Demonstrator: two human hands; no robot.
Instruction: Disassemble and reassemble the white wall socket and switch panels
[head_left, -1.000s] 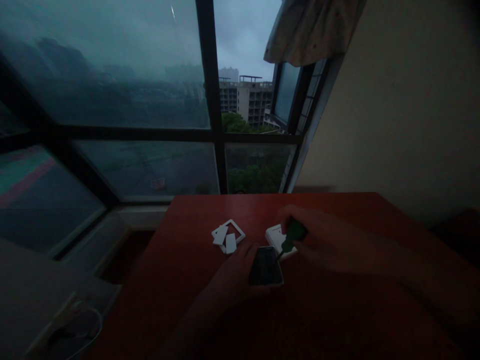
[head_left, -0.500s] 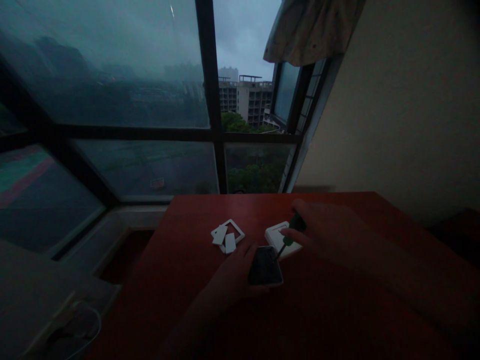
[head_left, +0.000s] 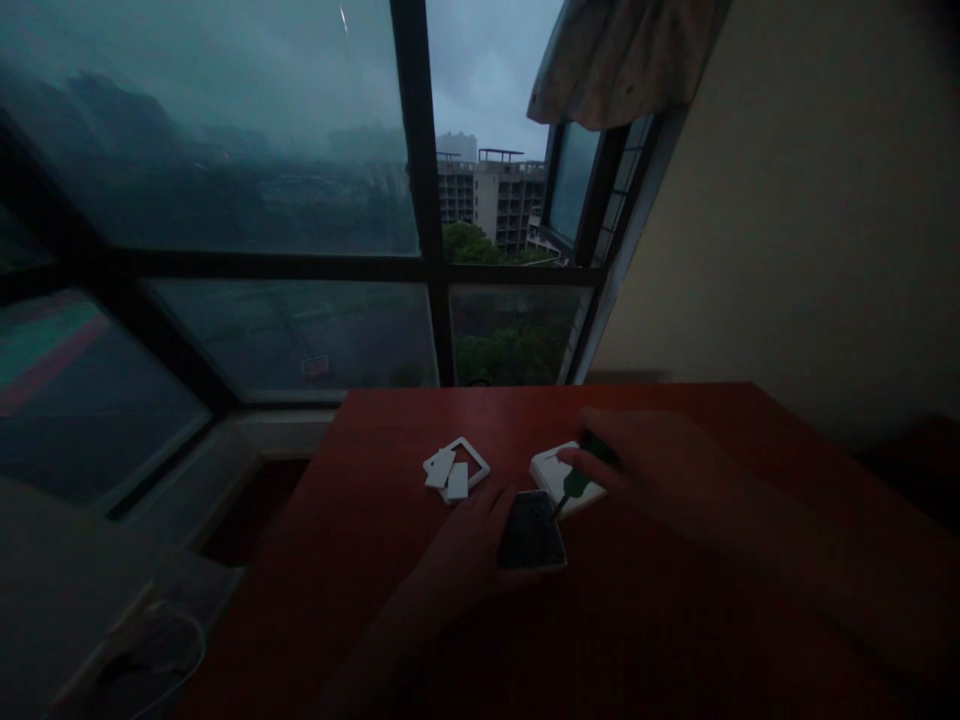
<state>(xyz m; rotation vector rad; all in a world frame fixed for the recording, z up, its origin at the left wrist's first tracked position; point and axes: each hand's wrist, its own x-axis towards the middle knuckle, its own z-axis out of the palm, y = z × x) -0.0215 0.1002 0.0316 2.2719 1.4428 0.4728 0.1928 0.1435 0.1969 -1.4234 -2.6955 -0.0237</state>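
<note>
My left hand (head_left: 476,540) is closed round the left side of a small square box (head_left: 531,545) with a dark inside and a pale rim, held over the table. A screwdriver (head_left: 577,482) with a green handle is gripped in my right hand (head_left: 630,465). Its shaft slants down to the box's right edge; the dimness hides exactly what the tip touches. Just behind the box lies a white switch panel (head_left: 553,468), partly covered by the screwdriver and my right fingers. Left of it rests a white square frame (head_left: 474,452) with two white rectangular pieces (head_left: 441,468) on it.
The reddish-brown table (head_left: 405,420) reaches to the window frame (head_left: 300,265). A wall (head_left: 787,250) rises on the right, and a curtain (head_left: 622,70) hangs at the top. A white cable (head_left: 201,640) loops at the lower left.
My right hand and the screwdriver handle have shifted slightly, with the handle turned a little in the fingers. The left hand and the box stay almost where they were.
</note>
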